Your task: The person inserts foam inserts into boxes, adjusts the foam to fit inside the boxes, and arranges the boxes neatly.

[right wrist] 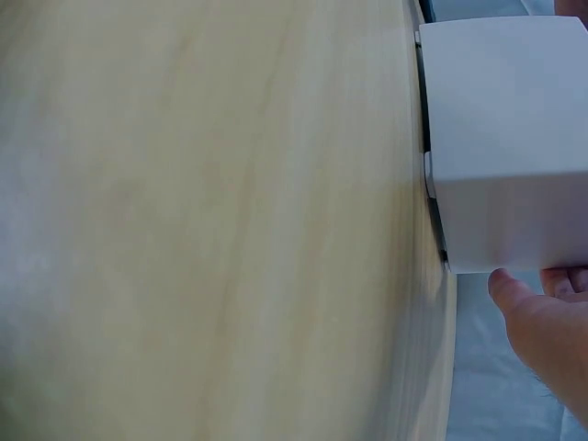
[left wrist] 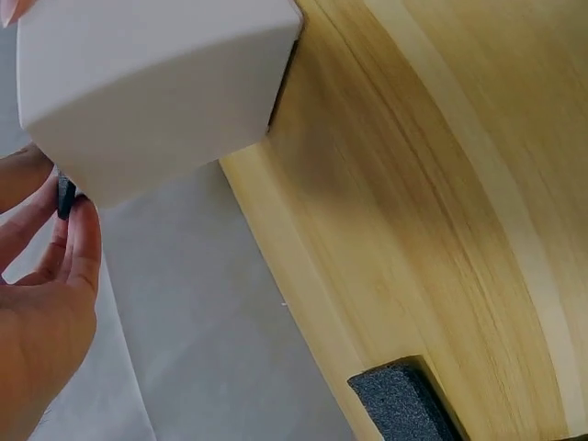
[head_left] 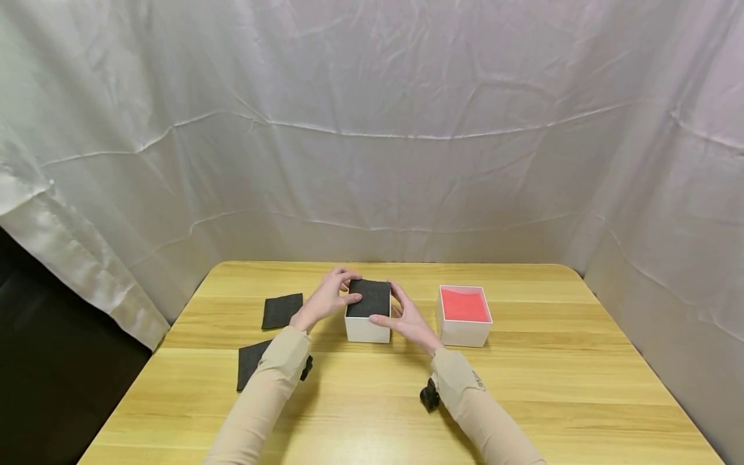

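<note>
A square black foam sheet (head_left: 370, 297) lies at the top of a white box (head_left: 368, 330) in the middle of the table. At its left edge, my left hand (head_left: 325, 298) pinches the foam between thumb and fingers. The left wrist view shows a dark foam edge (left wrist: 65, 195) between those fingers, beside the box's rim. My right hand (head_left: 411, 319) grips the box's right side near the top, thumb over the front corner and fingers toward the back. In the right wrist view its thumb tip reaches the rim of the white box (right wrist: 510, 119). The box's inside is hidden under the foam.
A second white box (head_left: 465, 333), with a red sheet (head_left: 465, 305) inside its rim, stands to the right. Two more black foam sheets lie at the left: one farther back (head_left: 282, 311), one nearer (head_left: 251, 363), partly behind the left sleeve. Grey curtains surround the wooden table (head_left: 546, 387).
</note>
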`<act>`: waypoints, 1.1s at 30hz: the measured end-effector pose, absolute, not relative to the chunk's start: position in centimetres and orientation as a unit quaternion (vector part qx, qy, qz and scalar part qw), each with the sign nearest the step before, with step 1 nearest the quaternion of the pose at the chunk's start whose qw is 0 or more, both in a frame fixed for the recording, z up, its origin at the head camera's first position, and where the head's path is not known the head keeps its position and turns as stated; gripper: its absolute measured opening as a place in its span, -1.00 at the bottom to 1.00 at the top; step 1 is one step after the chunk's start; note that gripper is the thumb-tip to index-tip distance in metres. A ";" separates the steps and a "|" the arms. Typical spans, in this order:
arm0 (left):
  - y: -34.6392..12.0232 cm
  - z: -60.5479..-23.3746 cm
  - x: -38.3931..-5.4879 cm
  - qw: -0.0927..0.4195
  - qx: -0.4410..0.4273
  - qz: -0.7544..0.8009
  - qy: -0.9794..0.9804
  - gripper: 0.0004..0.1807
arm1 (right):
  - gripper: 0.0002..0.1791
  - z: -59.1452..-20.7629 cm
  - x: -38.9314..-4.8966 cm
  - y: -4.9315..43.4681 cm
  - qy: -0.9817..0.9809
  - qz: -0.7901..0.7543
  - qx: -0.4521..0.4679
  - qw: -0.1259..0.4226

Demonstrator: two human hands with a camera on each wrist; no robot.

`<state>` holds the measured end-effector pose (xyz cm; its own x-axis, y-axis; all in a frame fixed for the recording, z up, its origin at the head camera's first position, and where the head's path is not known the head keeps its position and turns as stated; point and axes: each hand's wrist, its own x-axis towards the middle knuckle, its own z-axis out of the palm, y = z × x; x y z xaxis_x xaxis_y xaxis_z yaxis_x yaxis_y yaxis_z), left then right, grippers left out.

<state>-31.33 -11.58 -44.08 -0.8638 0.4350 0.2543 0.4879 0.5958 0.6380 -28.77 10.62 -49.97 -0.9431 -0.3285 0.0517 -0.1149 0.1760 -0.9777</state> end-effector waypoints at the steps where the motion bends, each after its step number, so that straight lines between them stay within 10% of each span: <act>1: -11.6 -44.1 -31.3 0.035 -0.256 -0.361 -0.896 -0.56 | 0.13 -50.0 -28.8 10.6 0.762 -0.626 -0.145 0.086; 33: -10.1 -44.5 -31.3 0.009 -0.359 -0.286 -0.889 -0.47 | 0.14 -50.1 -28.9 10.7 0.752 -0.635 -0.149 0.091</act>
<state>-31.31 -10.14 -44.47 -0.7426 0.6324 0.2204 0.6424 0.5795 0.5015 -28.92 10.74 -50.05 -0.9388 -0.3403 0.0530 -0.1092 0.1481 -0.9829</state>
